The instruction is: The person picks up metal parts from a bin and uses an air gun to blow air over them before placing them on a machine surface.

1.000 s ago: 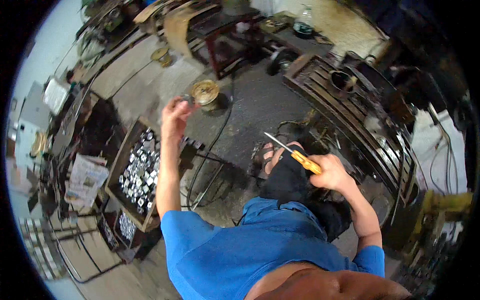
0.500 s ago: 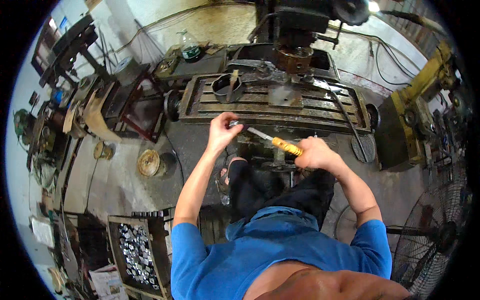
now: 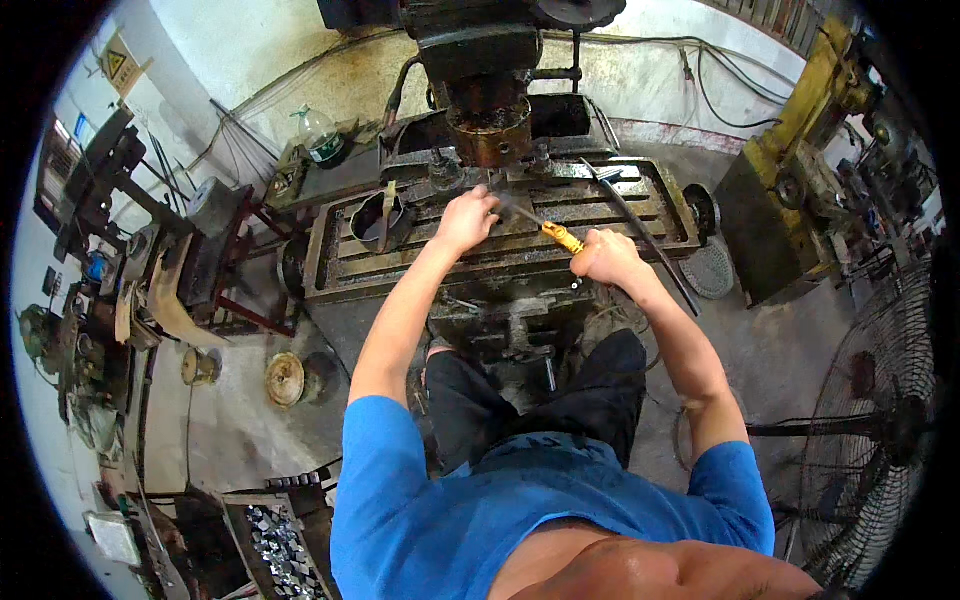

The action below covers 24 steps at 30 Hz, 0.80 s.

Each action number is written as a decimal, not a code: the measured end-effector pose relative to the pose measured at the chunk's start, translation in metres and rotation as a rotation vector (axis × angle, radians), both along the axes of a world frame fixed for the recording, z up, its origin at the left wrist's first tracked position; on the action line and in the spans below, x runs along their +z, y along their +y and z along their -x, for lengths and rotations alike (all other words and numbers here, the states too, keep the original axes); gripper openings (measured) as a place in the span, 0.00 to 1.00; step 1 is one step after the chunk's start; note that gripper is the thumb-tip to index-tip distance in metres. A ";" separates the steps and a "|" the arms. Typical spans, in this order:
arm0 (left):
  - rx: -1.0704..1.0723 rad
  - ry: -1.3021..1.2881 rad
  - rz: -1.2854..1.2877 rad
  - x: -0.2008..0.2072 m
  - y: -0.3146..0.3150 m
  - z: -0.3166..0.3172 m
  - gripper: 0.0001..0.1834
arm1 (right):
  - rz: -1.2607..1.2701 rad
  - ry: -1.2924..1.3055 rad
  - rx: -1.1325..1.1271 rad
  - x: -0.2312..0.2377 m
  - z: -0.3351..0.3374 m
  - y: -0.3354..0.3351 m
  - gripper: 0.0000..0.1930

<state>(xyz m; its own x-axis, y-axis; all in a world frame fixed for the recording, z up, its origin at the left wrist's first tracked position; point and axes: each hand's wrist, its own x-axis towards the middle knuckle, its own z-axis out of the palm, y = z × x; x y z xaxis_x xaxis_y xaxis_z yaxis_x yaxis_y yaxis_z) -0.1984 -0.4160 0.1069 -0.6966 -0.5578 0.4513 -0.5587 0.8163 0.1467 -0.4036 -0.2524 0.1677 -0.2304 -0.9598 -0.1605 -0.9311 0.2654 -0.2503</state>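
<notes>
My right hand (image 3: 608,258) is wrapped round a yellow air blow gun (image 3: 562,237). Its thin metal nozzle points up and left toward my left hand (image 3: 467,220) and looks smeared by motion. The left hand reaches over the slotted table (image 3: 420,262) of a milling machine, close below the spindle head (image 3: 490,130). Its fingers are curled together, and whatever they hold is hidden. To the left of that hand, a dark pot (image 3: 368,222) with a brush-like handle (image 3: 388,205) in it sits on the machine table.
A long bar (image 3: 640,225) lies slantwise over the table's right side. At lower left stands a box of small metal pieces (image 3: 280,550). A round tin (image 3: 285,380) is on the floor at left, a large fan (image 3: 880,430) at right. Farther back sits a clear bottle (image 3: 320,138).
Both hands have moved forward and up, from in front of the machine to over its table. The small shiny piece earlier seen in my left fingers is out of sight. The view has shifted.
</notes>
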 end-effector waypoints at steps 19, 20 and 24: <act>0.096 0.052 -0.194 -0.003 -0.004 -0.003 0.11 | 0.270 -0.427 -0.247 -0.145 0.041 0.016 0.15; 0.107 0.050 -0.178 -0.004 -0.006 0.000 0.11 | 0.303 -0.377 -0.249 -0.148 0.039 0.017 0.15; 0.144 0.043 -0.117 -0.010 -0.022 0.018 0.11 | 0.345 -0.364 -0.193 -0.115 0.025 0.040 0.14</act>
